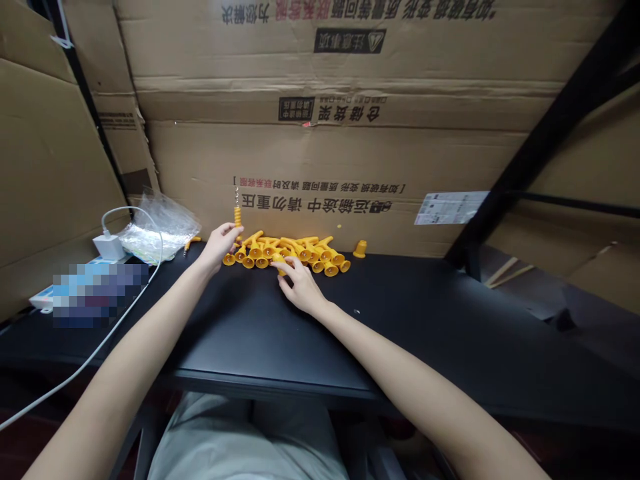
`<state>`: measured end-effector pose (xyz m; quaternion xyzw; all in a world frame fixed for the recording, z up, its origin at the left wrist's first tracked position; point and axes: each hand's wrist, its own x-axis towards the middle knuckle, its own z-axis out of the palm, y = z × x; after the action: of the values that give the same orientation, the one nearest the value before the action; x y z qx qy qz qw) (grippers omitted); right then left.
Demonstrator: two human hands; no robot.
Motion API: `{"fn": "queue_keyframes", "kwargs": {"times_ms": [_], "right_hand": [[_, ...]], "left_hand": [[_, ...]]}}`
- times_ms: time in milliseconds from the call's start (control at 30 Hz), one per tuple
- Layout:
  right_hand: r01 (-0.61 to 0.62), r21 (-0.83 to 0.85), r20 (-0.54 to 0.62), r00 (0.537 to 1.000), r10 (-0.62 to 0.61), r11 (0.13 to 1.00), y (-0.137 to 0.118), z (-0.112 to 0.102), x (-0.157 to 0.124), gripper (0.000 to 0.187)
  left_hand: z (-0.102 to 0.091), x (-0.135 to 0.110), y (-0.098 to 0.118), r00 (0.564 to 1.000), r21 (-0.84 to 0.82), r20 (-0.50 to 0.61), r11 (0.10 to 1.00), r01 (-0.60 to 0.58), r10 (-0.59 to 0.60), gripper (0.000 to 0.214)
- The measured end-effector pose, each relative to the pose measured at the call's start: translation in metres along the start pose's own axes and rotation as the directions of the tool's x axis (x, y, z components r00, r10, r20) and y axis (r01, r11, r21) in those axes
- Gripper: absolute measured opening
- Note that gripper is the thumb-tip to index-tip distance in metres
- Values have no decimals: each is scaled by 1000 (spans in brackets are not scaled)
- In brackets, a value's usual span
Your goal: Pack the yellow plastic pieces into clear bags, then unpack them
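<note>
Left hand [220, 247] had its fingers clamped on a ribbed yellow stick [237, 217] — upright, twisty silver metal [237, 196] on top — by the left end of a flared yellow pile [306, 254], far tabletop [240, 327]. Right hand [303, 287]: fingers pinched another yellow piece [281, 271].

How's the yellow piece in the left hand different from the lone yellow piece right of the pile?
The held piece is slim, with a metal spiral on top; the lone piece is stubby, showing none. The held piece is in the left hand; the lone piece sits on the table. Both are yellow.
</note>
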<state>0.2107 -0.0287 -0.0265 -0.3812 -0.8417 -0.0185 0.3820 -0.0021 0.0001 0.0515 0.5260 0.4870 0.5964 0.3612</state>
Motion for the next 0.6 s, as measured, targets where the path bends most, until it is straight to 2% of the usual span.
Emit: {"fn": "queue_keyframes", "kwargs": {"times_ms": [67, 133, 200, 267, 300, 367, 500, 600], "right_hand": [[-20, 51, -17, 1000, 20, 998, 1, -1, 1, 37], [-44, 126, -49, 998, 51, 991, 3, -1, 2, 42], [-87, 202, -99, 989, 109, 976, 7, 1, 3, 43], [-151, 265, -143, 971, 194, 952, 12, 3, 4, 38], [-184, 295, -157, 959, 237, 938, 15, 4, 4, 35], [-231, 358, -171, 936, 307, 904, 20, 5, 6, 32], [-226, 499, -173, 920, 352, 837, 28, 5, 9, 31], [-213, 609, -104, 933, 344, 764, 28, 4, 10, 31]], "left_hand": [[-5, -6, -9, 997, 106, -19, 992, -69, 72, 11], [-13, -8, -21, 984, 330, -28, 931, -158, 177, 15], [-23, -8, -35, 954, 587, 40, 766, -263, 297, 18], [-31, -6, -46, 918, 732, 145, 584, -351, 370, 21], [-35, -4, -50, 906, 766, 181, 523, -374, 383, 22], [-38, -2, -56, 897, 795, 220, 462, -393, 384, 25], [-36, -1, -61, 876, 786, 295, 425, -450, 382, 26], [-31, -4, -60, 851, 754, 350, 421, -504, 391, 24]]}}
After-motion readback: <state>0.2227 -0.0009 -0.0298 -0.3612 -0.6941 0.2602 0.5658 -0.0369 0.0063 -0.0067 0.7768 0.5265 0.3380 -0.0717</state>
